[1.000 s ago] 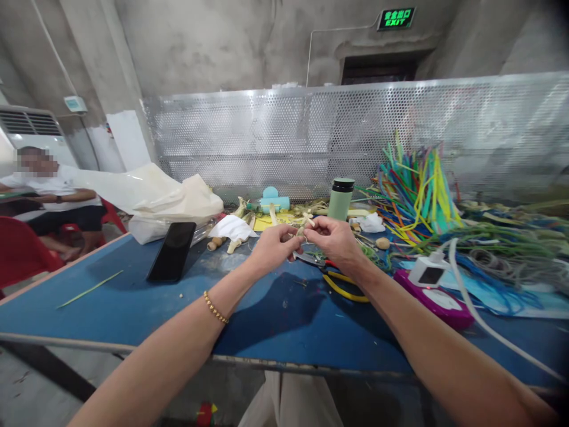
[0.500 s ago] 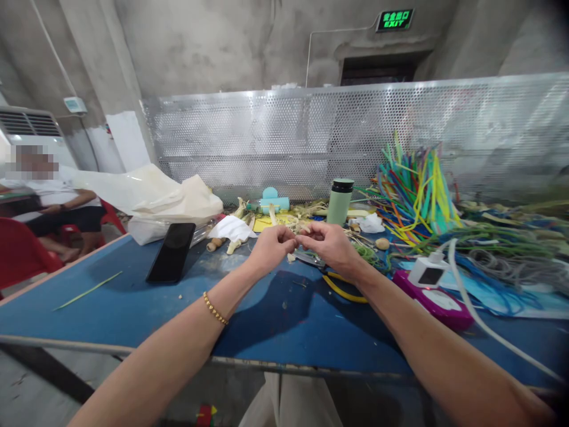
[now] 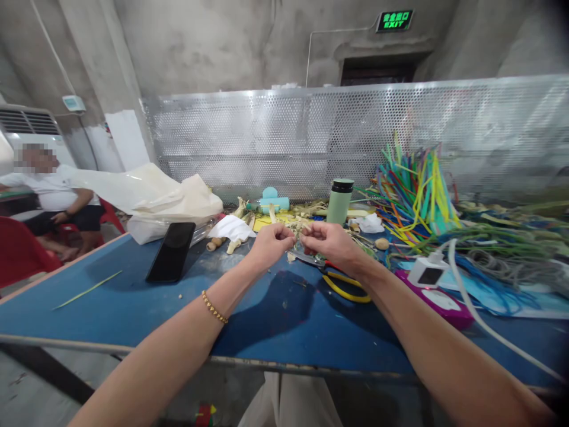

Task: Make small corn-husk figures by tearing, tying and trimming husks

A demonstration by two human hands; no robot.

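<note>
My left hand and my right hand meet over the middle of the blue table, fingers pinched together on a small pale strip held between them. What exactly the piece is, I cannot make out. Yellow-handled scissors lie on the table just under my right wrist. A gold bead bracelet is on my left wrist.
A black phone lies left of my hands. A green flask stands behind them. Colourful strips pile up at right, beside a white charger on a magenta device. A person in white sits at far left.
My hands have dropped slightly and drawn a little apart while keeping the pinch. The person at far left has shifted their arms.
</note>
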